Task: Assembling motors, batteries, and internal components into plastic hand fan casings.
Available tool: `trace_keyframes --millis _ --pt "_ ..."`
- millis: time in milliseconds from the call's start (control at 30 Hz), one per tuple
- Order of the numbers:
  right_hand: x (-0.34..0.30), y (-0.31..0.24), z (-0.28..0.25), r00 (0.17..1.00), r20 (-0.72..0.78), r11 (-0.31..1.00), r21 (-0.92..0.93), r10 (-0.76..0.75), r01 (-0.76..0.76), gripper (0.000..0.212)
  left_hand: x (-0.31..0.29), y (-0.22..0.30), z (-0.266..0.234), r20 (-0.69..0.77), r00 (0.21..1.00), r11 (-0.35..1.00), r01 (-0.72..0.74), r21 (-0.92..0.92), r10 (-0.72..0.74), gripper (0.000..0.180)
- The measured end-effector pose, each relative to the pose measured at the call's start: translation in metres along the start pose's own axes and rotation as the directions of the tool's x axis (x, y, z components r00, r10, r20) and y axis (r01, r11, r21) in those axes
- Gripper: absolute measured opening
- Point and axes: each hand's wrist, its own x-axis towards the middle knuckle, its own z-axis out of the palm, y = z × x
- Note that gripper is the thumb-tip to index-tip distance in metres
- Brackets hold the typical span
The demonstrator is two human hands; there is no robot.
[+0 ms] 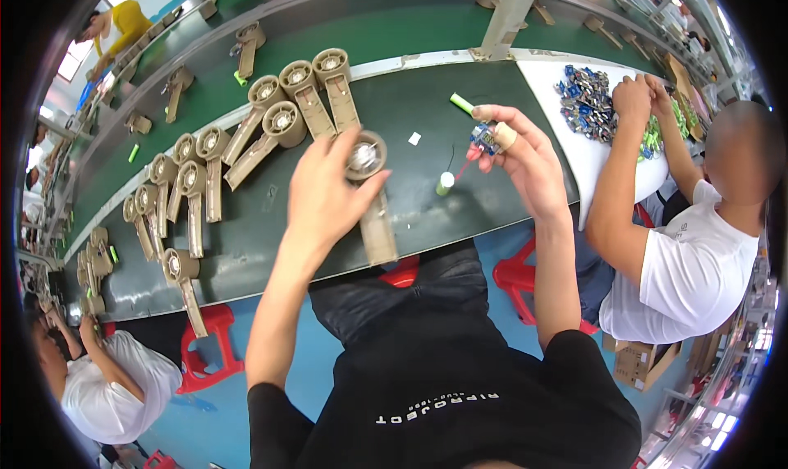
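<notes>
My left hand (pixel 322 192) grips the round head of a beige handheld fan housing (pixel 373 202), its handle pointing down toward me over the belt's near edge. A small metal motor shows in the head. My right hand (pixel 519 153) pinches a small blue circuit board (pixel 484 138) between taped thumb and fingers. Thin red and black wires hang from the board toward a green-and-white cylindrical cell (pixel 444 183) lying on the belt. A second green cell (pixel 461 102) lies just beyond my right hand.
Several beige fan housings (pixel 283 112) lie in a row along the dark green conveyor belt (pixel 410 83) to my left. A person in a white shirt (pixel 689 272) on my right handles a pile of blue boards (pixel 585 98) on a white sheet. Red stools (pixel 207 338) stand below.
</notes>
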Motion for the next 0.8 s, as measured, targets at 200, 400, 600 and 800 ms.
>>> trace_keyframes --millis 200,400,600,800 --pt "-0.016 0.006 0.011 0.990 0.129 0.998 0.015 0.063 -0.066 0.038 0.002 0.002 0.031 -0.013 0.998 0.998 0.061 0.025 -0.061 0.061" --pt "-0.017 0.014 0.047 0.957 0.268 0.978 0.145 0.109 -0.151 0.024 -0.025 0.047 -0.013 0.033 0.983 0.759 -0.117 -0.641 0.180 0.054" --pt "-0.017 0.041 0.035 0.996 0.070 0.998 -0.008 0.061 -0.061 0.014 -0.040 0.051 -0.015 0.085 0.927 0.537 0.285 -0.794 -0.365 0.026" --pt "-0.022 0.069 0.032 0.989 -0.003 0.980 -0.138 0.145 -0.144 0.018 -0.027 0.033 0.013 0.243 0.963 0.993 -0.112 -0.030 0.116 0.017"
